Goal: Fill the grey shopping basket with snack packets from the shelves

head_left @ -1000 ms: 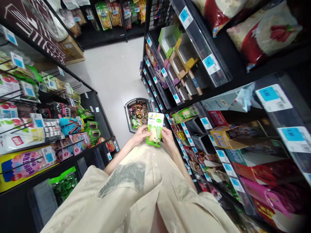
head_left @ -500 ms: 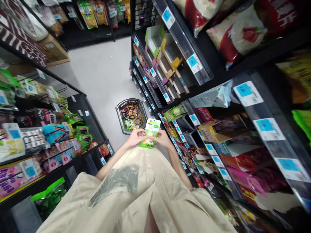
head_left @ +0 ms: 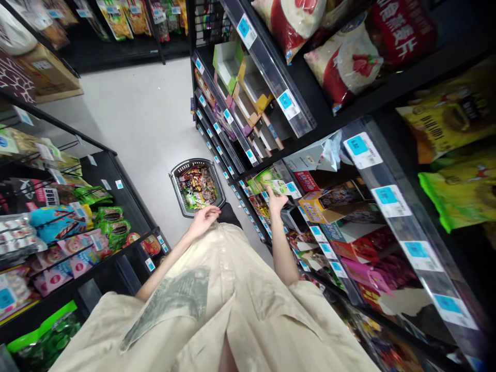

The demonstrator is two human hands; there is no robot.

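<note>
My right hand (head_left: 277, 201) is stretched out to the shelf on the right, closed on a green and white snack packet (head_left: 278, 187). The packet is at the shelf front, beside similar green packets (head_left: 264, 178) and partly over a price label. My left hand (head_left: 205, 219) hovers in front of my shirt with its fingers loosely extended, nothing visible in it. Just beyond it, a dark shopping basket (head_left: 179, 200) stands on the floor, holding several colourful snack packets (head_left: 197, 183).
A tall shelf unit with blue and white price labels (head_left: 362, 150) runs along the right, with open cartons (head_left: 320, 206) and oat bags (head_left: 344, 64). On the left, a rack carries hanging snack bags (head_left: 60, 222). Grey floor (head_left: 135, 113) stretches between them; a cardboard box (head_left: 50, 77) stands at far left.
My right hand has moved right to the shelf with the packet. My left hand has let go of it and stayed near my shirt. The whole view has shifted slightly.
</note>
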